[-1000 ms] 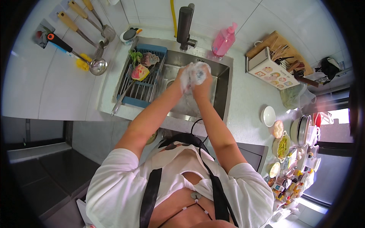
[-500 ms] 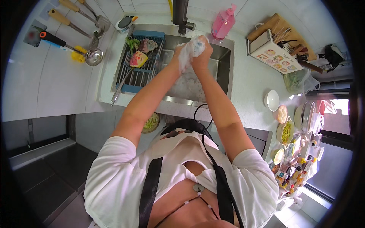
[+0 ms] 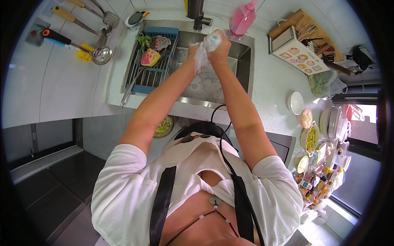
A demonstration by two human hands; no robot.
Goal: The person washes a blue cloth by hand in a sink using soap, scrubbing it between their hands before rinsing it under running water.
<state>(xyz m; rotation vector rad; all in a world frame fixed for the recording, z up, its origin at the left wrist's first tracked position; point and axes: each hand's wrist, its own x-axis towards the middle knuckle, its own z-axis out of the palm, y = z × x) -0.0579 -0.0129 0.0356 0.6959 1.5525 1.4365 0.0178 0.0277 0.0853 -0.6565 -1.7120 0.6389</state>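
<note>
Over the steel sink [image 3: 245, 78], both my hands are closed on one foamy, whitish cloth [image 3: 202, 56] with bluish patches. My left hand [image 3: 193, 52] grips its left part, and my right hand [image 3: 222, 50] clasps the upper right part. White suds cover the cloth and parts of the fingers, hiding some of the grip. Soapy foam lies on the sink bottom below. The dark faucet [image 3: 198, 18] stands just behind my hands. To their left, a blue-ended drying rack [image 3: 144, 89] sits across the sink, holding a yellow and pink sponge [image 3: 150, 58].
A pink soap bottle [image 3: 241, 20] stands behind the sink's right corner. A long metal-handled utensil [image 3: 130, 90] leans over the rack's front. A utensil caddy [image 3: 293, 53], a white bowl [image 3: 295, 103] and several dishes occupy the right counter. A ladle [image 3: 101, 55] hangs on the left wall.
My hands stay closed on the cloth over the sink, with only a slight shift in their grip. The whole view has tilted a little.
</note>
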